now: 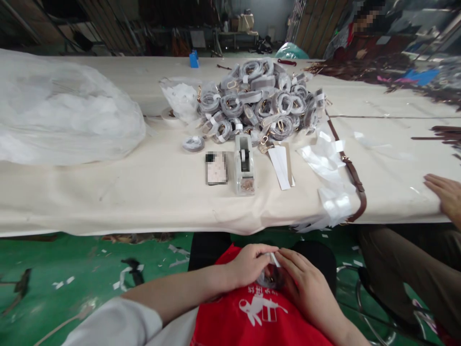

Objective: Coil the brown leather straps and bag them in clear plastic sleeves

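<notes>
Low over my lap, a coiled grey strap (265, 280) with a white paper band (275, 260) sits between my two hands. My left hand (250, 266) is closed on its left side, thumb and fingers near the band. From the other side my right hand (304, 278) curls over the coil, fingertips meeting the left hand's at the top. The fingers partly cover the coil. Ahead on the table stand a tape dispenser (245, 166), some white paper strips (280, 166) and a large pile of wrapped, coiled grey straps (257, 98) with gold clasps.
A big translucent plastic bag (68, 110) lies on the cream-covered table (144, 202) at left. Plastic sleeves (324, 158) and a brown leather strap (356, 185) lie right of the paper strips. A co-worker's hand (444, 192) rests at the right edge; brown straps (378, 69) lie beyond.
</notes>
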A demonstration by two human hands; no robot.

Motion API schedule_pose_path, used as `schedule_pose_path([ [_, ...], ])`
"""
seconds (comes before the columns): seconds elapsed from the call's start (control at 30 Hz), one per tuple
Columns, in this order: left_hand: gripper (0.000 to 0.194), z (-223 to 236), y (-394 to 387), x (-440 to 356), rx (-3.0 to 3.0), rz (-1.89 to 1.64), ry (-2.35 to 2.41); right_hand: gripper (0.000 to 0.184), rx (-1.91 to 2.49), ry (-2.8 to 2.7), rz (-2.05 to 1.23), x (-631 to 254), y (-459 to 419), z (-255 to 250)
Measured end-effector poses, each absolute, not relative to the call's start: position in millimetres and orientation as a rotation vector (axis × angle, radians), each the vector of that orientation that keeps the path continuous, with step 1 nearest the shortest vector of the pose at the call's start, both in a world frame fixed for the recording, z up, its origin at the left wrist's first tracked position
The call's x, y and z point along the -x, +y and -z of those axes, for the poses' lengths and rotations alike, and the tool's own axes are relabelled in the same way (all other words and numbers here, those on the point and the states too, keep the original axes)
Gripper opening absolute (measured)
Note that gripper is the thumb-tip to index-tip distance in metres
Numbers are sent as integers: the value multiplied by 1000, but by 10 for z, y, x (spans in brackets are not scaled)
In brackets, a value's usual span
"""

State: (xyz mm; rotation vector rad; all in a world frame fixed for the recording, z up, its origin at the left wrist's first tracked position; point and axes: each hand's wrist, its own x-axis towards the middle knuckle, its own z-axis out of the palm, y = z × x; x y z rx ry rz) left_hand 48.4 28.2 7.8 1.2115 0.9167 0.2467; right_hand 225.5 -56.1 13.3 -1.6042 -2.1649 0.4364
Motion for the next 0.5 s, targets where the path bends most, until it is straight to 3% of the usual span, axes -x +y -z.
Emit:
schedule_pose_path([
  [0.5,44,-19,246,-412,-1243,-318,938,34,1440,-2411,-138,-2219,-501,-79],
])
